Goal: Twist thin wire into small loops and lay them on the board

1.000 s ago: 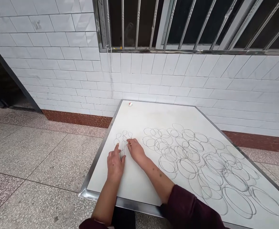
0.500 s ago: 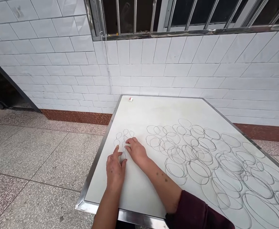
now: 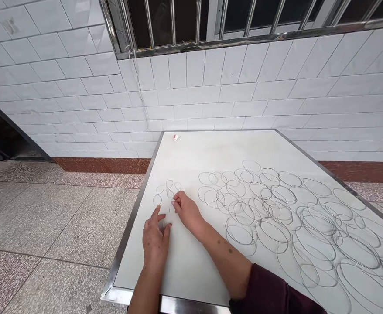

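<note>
On the white tabletop my right hand [image 3: 187, 211] has its thumb and fingertips pinched together on what looks like a thin dark wire. A fine line of it shows just beside the fingertips; the rest is hidden. My left hand [image 3: 154, 237] lies close by on the left, palm down, thumb and fingers apart, with a faint thin line between them. Just beyond both hands sit several small thin wire loops [image 3: 169, 187], some joined in figure-eight shapes. Many larger thin rings [image 3: 275, 229] overlap across the table's middle and right.
The white table [image 3: 224, 150] has a metal edge and stands near a white tiled wall [image 3: 204, 93]. A small red and white object [image 3: 176, 138] lies near its far left corner. Above is a barred window [image 3: 175, 26]. Speckled floor [image 3: 73, 218] extends to the left.
My right hand's fingertips have closed together and shifted slightly away from the left hand. My left hand has moved slightly toward me, fingers still apart. The camera view has turned a little.
</note>
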A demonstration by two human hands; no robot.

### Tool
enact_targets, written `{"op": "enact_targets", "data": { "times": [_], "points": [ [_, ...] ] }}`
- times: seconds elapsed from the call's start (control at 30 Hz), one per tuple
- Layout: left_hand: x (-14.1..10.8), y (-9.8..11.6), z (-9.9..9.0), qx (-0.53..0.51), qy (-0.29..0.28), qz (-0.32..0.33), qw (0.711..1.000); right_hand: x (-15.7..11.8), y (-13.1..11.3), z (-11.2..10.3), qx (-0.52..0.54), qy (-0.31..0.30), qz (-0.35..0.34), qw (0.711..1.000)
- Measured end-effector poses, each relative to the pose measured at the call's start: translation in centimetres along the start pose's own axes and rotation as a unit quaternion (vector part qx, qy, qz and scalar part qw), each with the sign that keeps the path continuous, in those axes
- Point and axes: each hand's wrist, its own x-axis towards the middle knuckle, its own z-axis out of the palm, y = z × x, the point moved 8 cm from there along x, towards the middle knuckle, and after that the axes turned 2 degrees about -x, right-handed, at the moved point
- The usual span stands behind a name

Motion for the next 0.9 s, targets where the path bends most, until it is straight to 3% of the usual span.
{"op": "enact_targets", "data": {
  "times": [0.13, 0.3, 0.4, 0.5, 0.6, 0.73, 0.9],
  "points": [
    [-0.2, 0.0, -0.2, -0.089, -0.008, -0.04, 0.995, -1.0, 0.1, -0.9, 0.094, -0.009, 0.018, 0.995],
    [-0.2, 1.2, 0.7, -0.207, -0.08, -0.134, 0.966, -2.8, 0.5, -3.9, 0.209, 0.032, 0.052, 0.976],
    [0.9, 3.4, 1.1, -0.181, -0.119, -0.119, 0.969, -3.7, 1.1, -5.9, 0.218, 0.064, 0.065, 0.972],
    [2.7, 4.9, 0.7, -0.168, -0.078, -0.101, 0.977, -3.9, 1.6, -7.1, 0.216, 0.079, 0.071, 0.971],
    [3.4, 5.1, 1.6, -0.194, -0.074, -0.109, 0.972, -3.8, 1.8, -7.5, 0.224, 0.084, 0.069, 0.968],
    [2.2, 4.5, 3.7, -0.271, -0.117, -0.136, 0.946, -3.6, 1.7, -7.6, 0.236, 0.087, 0.063, 0.966],
    [0.6, 4.6, 4.6, -0.388, -0.163, -0.175, 0.89, -3.4, 1.7, -7.7, 0.233, 0.086, 0.064, 0.967]
  ]
}}
